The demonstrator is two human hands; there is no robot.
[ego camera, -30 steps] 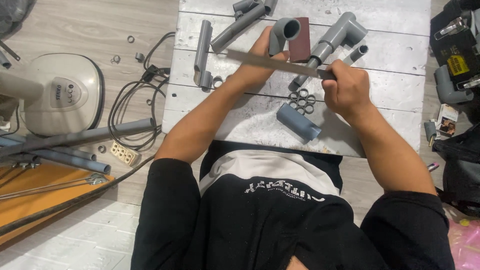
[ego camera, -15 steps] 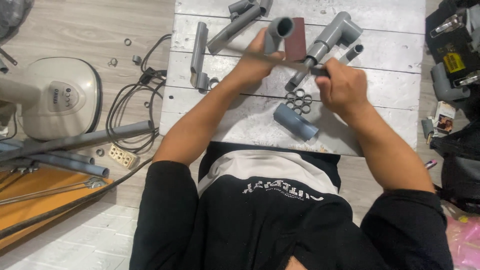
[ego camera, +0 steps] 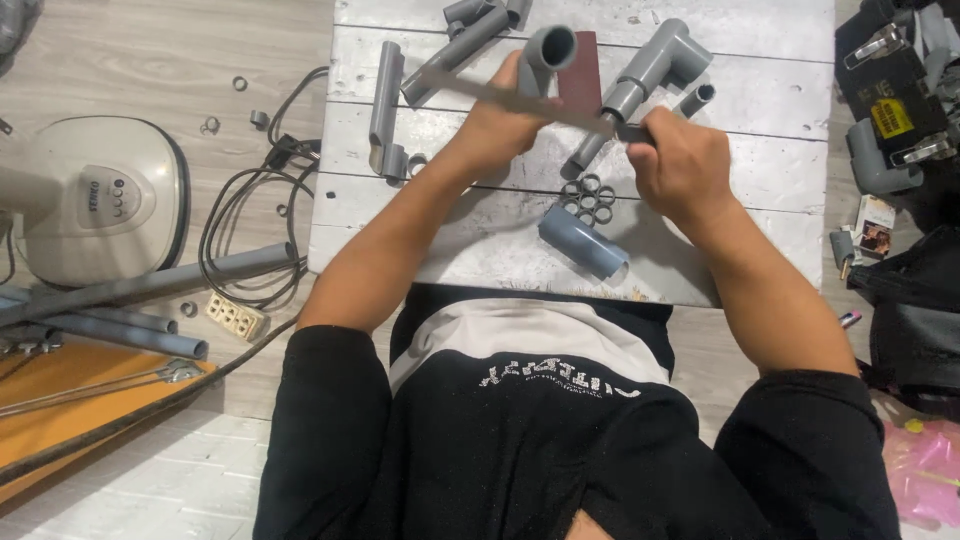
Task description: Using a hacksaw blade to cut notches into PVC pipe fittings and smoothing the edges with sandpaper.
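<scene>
Left hand (ego camera: 505, 125) clamped around a short grey pipe piece (ego camera: 548, 52), its open mouth tilted up toward the camera; right hand (ego camera: 678, 165) closed on the handle end of a long flat file (ego camera: 510, 98), whose blade runs leftward across the pipe piece, touching it just below the mouth. Hands apart, joined only by the file. Pipe piece held above the white plank table (ego camera: 760, 200), between the two hands but nearer the left. Just beneath the hands: a cluster of grey rings (ego camera: 588, 198) and a loose grey coupling (ego camera: 583, 241); behind the pipe piece, a dark red sanding block (ego camera: 580, 75) and a tee-shaped pipe assembly (ego camera: 645, 75). Further left, on the floor, a pale fan base (ego camera: 95, 200) and black cable (ego camera: 245, 225). Likely hazard: the blade lies close over the left fingers, so a slip off the rounded wall could scrape them; a loose grip could let the piece twist
</scene>
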